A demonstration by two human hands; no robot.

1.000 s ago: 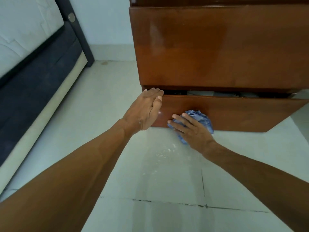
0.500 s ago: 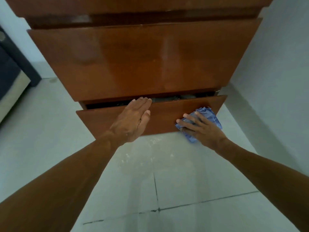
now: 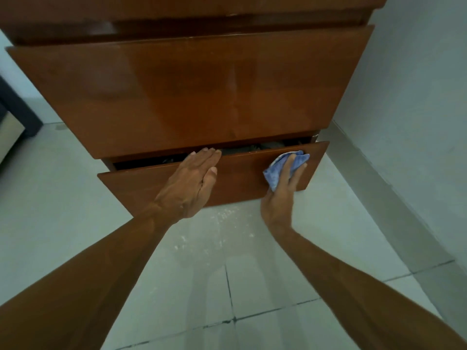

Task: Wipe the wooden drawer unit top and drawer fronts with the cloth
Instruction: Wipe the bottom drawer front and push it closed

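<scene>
I am looking down at the unit (image 3: 189,92), which fills the upper half of the frame, with its bottom drawer (image 3: 235,180) pulled slightly out at centre. My right hand (image 3: 280,195) presses the cloth (image 3: 276,170) flat against the drawer front near its right end, fingers spread over the bunched blue fabric. My left hand (image 3: 189,185) lies open and flat on the same front at mid-width, fingertips reaching the top edge, holding nothing. The front's long axis runs left to right across the frame, tilted up toward the right, so I judge any unwiped stretch lies leftward of the cloth, toward and past the left hand; the right hand is the one placed to sweep it, and the left would have to lift clear. The unit's top is cut off above the frame, so I cannot say how it looks. Dark contents show in the drawer gap but I cannot make them out. Pale specks dot the floor (image 3: 227,261) below.
</scene>
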